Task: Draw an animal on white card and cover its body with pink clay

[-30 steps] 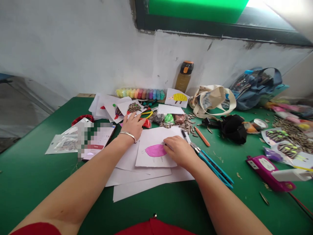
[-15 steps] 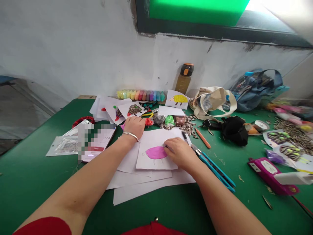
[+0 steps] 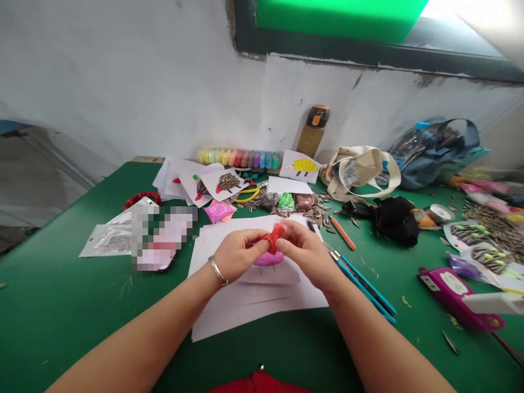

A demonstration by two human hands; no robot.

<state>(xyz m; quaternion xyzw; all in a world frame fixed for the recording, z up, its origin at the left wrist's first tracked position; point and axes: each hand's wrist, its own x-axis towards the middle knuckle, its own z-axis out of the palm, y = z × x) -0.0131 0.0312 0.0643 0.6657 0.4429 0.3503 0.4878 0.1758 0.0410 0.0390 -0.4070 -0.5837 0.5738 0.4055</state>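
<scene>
Between both hands I hold a small red clay packet (image 3: 277, 236) in clear plastic, raised above the paper. My left hand (image 3: 239, 252) pinches its left side with thumb and fingers; a silver bangle circles that wrist. My right hand (image 3: 306, 252) grips the packet's right side. Beneath them lies a white sheet (image 3: 245, 275) with a flat pink clay oval (image 3: 269, 258) and pencilled legs, partly hidden by my hands. It rests on more loose white paper (image 3: 216, 319). A pink clay packet (image 3: 220, 210) sits just beyond the stack.
Scissors with blue handles (image 3: 364, 286) and an orange pen (image 3: 342, 232) lie to the right. Behind are sunflower seeds (image 3: 321, 210), a green clay packet (image 3: 286, 202), finished cards (image 3: 223, 183) and a bottle (image 3: 313, 131). A phone (image 3: 170, 240) lies left, a purple glue-gun-like device (image 3: 454, 297) right.
My left hand has picked up the red clay packet from beyond the paper and brought it back. My right hand has lifted off the pink oval and now grips the packet too.
</scene>
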